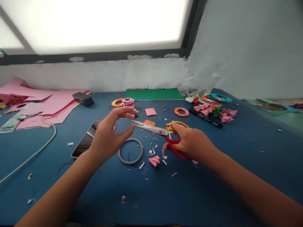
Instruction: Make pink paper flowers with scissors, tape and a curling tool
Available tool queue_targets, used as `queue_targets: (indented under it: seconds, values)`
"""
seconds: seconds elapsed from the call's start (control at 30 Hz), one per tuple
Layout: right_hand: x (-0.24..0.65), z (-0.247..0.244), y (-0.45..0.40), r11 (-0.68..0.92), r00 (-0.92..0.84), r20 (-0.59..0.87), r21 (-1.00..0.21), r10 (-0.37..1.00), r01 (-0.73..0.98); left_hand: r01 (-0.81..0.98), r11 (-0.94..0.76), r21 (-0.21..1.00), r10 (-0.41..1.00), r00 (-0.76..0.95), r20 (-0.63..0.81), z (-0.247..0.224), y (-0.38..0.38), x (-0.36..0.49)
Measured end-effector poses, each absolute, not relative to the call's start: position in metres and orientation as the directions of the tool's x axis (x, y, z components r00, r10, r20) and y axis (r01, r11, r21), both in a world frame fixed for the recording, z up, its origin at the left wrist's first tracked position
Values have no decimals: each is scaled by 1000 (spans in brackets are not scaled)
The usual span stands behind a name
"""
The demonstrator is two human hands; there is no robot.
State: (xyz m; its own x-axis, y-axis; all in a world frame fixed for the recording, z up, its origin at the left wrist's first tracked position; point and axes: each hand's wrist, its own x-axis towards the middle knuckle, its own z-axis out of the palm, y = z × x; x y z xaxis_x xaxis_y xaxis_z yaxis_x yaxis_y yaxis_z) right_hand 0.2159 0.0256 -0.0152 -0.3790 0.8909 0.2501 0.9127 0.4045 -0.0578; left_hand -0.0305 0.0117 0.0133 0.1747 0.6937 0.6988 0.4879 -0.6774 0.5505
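My right hand (189, 140) is closed round the yellow and red handles of a pair of scissors (153, 128). Their blades point left, slightly parted at the tip. My left hand (113, 130) is at the blade tips, thumb and fingers apart with nothing visible between them; whether the thumb touches the metal I cannot tell. Below the blades lie a folded pink paper piece (154, 160) and a ring-shaped roll of tape (130, 150), among small paper scraps. An orange paper square (150, 122) lies partly behind the blades, and a pink paper square (151, 112) sits farther back.
A phone (85, 142) lies partly behind my left hand. Pink sheets (54, 102), a dark block (82, 99) and a white cable (35, 154) are at left. Toothed paper rings (181, 112), a black marker (207, 118) and folded paper pieces (205, 108) lie at the back right.
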Motion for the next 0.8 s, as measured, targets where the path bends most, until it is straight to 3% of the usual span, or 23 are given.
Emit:
queue_targets:
  seconds: [0.2,0.43,0.6,0.8]
  values:
    - [221,-12,25,392,-387,260,35,885,919,520,-593,615,796,264,544,13,19,-35]
    - [218,-13,24,414,-405,255,18,878,910,574,-550,607,831,302,467,8,20,-34]
    - [230,-19,40,254,-252,154,6,955,967,260,-417,871,902,237,361,10,15,-25]
    - [252,-25,60,300,-290,113,-88,950,950,21,-209,978,955,221,199,12,12,-19]
